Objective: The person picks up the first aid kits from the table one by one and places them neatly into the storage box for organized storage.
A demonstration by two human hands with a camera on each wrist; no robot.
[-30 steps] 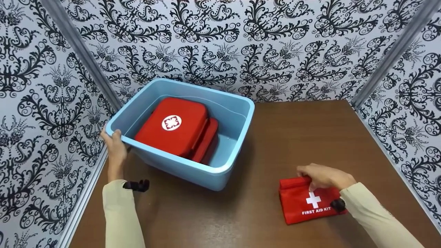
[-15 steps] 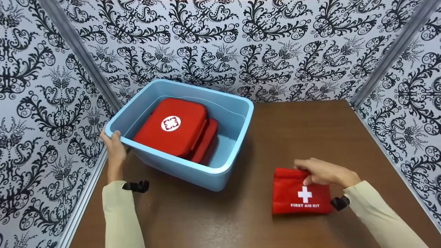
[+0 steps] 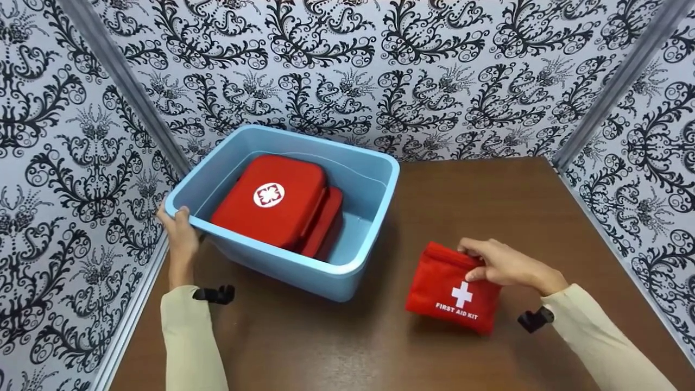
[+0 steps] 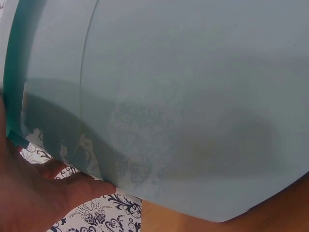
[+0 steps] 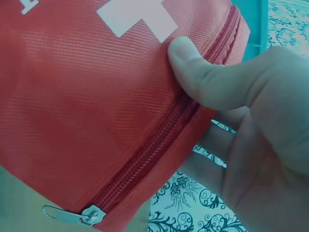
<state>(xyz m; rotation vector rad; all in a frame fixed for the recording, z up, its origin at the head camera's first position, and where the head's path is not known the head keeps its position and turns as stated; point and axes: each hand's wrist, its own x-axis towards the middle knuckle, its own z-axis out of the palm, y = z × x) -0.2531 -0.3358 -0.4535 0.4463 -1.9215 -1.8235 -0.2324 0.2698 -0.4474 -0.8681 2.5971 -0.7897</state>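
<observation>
My right hand (image 3: 502,264) pinches the zippered top edge of a red first aid pouch (image 3: 437,290) with a white cross; thumb in front, fingers behind. The pouch hangs tilted above the table, right of a blue plastic bin (image 3: 293,274). In the right wrist view the pouch's zipper pull (image 5: 72,215) shows at the lower left. My left hand (image 3: 183,239) grips the bin's near left corner, thumb over the rim. Inside the bin a red first aid case (image 3: 255,217) with a white emblem lies on another red case (image 3: 324,225), mostly covered by it.
The brown table (image 3: 467,206) extends to the right of the bin and in front of it. Patterned wall panels (image 3: 434,81) with grey metal corner posts (image 3: 619,81) enclose the back and both sides. The bin stands close to the left and back panels.
The right hand has lifted the pouch off the table and brought it leftward, nearer the bin, tilting it. The left hand and the bin have stayed nearly still.
</observation>
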